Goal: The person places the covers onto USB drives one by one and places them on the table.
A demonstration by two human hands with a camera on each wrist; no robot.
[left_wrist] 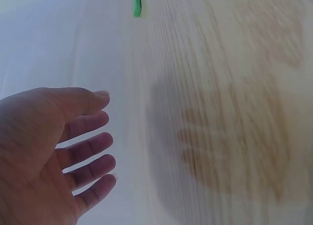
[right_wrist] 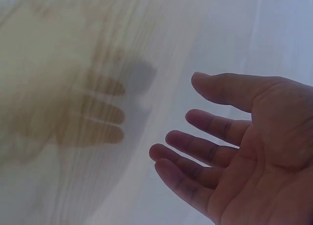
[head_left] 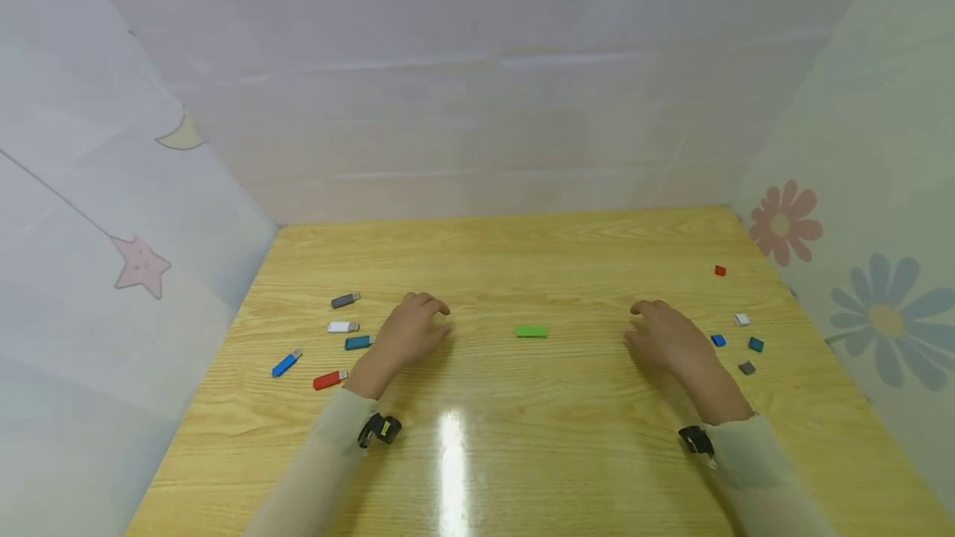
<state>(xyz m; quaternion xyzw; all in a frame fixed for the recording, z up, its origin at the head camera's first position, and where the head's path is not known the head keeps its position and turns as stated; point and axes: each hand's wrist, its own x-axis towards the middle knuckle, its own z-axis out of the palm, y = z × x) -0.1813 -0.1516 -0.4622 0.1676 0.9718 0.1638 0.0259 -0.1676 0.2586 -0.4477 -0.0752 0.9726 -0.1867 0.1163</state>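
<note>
While the head view gives me the whole desk (head_left: 552,446), I find the green piece (head_left: 531,331) lying just right of the frame's centre, between my left grip (head_left: 406,330) and my right grip (head_left: 667,346). Both are spread, fingers loosely bent and holding nothing. Five USB sticks (head_left: 327,380) at the frame's left and five small coloured bits (head_left: 757,345) at its right reach me only there. My left wrist view catches the green piece's end at its top edge; my right wrist view does not.
</note>
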